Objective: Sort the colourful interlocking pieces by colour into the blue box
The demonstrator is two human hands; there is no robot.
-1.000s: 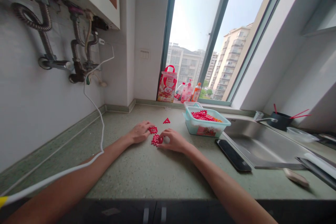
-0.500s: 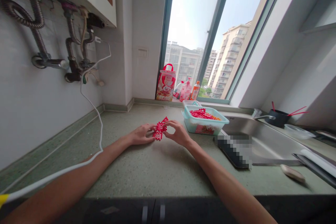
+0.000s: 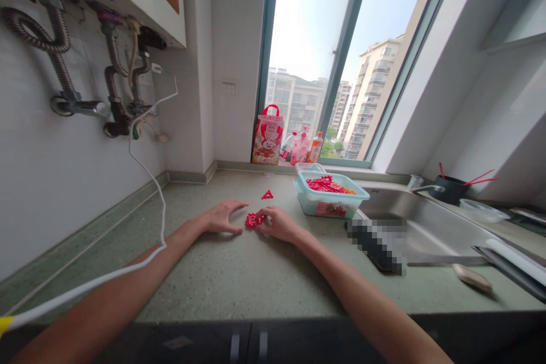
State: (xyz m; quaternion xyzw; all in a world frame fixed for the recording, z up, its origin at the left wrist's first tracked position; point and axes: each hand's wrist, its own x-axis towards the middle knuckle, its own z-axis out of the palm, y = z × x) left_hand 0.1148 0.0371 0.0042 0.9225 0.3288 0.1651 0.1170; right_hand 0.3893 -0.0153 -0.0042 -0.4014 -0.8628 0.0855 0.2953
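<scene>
Red toothed assembly (image 3: 251, 220), 1, lies on the green countertop (image 3: 213, 273) between front and back edges, left of the tub; its pieces overlap and are part-covered by fingers, cannot count them; right hand (image 3: 275, 223), thumb and fingers clamped on the assembly's right side; left hand (image 3: 222, 216) open toward its left side, thumb and fingers well apart, holding nothing, thumb tip just beside it.

Red triangular piece (image 3: 267, 195), 1, lies flat and loose beyond the assembly, nearer the back edge; 1 pale-blue tub (image 3: 305, 203) to the right, just beside the sink's left rim, heaped with red pieces (image 3: 324, 184) plus some orange ones (image 3: 347, 190) at its right end; too many to count.

1 dark oblong item (image 3: 377, 249), partly pixelated, along the sink's near-left corner; 1 pale, rounded block (image 3: 472, 278) near the front edge, right of it; 1 sink (image 3: 426, 239), 1 faucet (image 3: 426, 188); 1 dark pot (image 3: 453, 191) with red sticks, at least 2, behind the sink; 1 clear bowl (image 3: 482, 210) beside the pot.

Back edge, by the window: 1 red-handled bag (image 3: 268, 141), 3 bottles (image 3: 300, 149) to its right; 1 white cable (image 3: 162, 222) crosses over the left forearm.
</scene>
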